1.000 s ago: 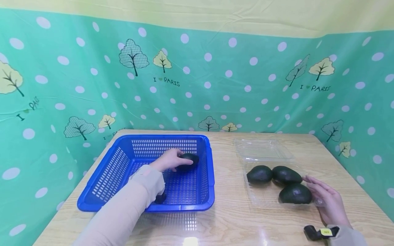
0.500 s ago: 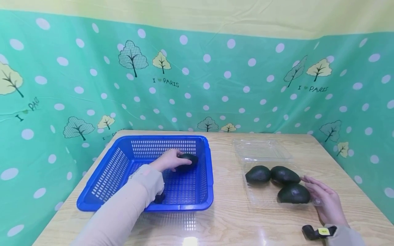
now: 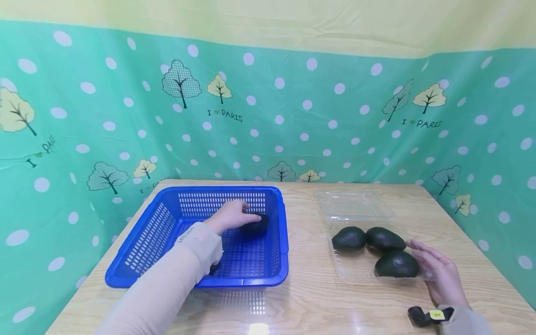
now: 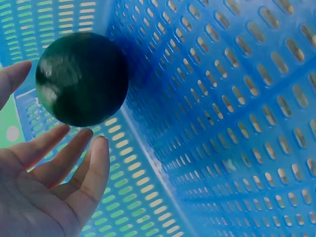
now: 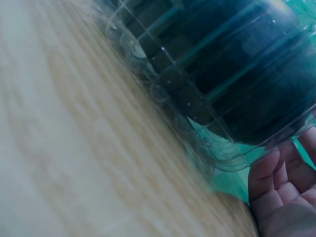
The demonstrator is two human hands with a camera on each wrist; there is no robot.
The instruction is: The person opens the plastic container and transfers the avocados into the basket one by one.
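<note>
My left hand (image 3: pixel 232 216) reaches into the blue plastic basket (image 3: pixel 283 242), over a dark green avocado (image 3: pixel 256 227) near its right wall. In the left wrist view the thumb and fingers (image 4: pixel 98 158) spread loosely beside that avocado (image 4: pixel 81 79), with small gaps between. My right hand (image 3: pixel 445 277) rests against the right side of a clear plastic clamshell container (image 3: pixel 347 271). Inside the container lie three avocados: one at left (image 3: pixel 349 238), one behind (image 3: pixel 384 239) and one in front (image 3: pixel 397 264). The right wrist view shows fingertips (image 5: pixel 264 173) touching the container's wall; the thumb is unclear.
The container's raised clear lid (image 3: pixel 356 204) lies folded back on the wooden table (image 3: pixel 310 298). A green dotted curtain (image 3: pixel 293 116) hangs behind and at both sides. The left sleeve crosses the basket's front rim and hides part of its floor.
The left fingers have loosened and lifted slightly from the avocado in the basket. The right hand stays at the container; the whole head view has shifted a little.
</note>
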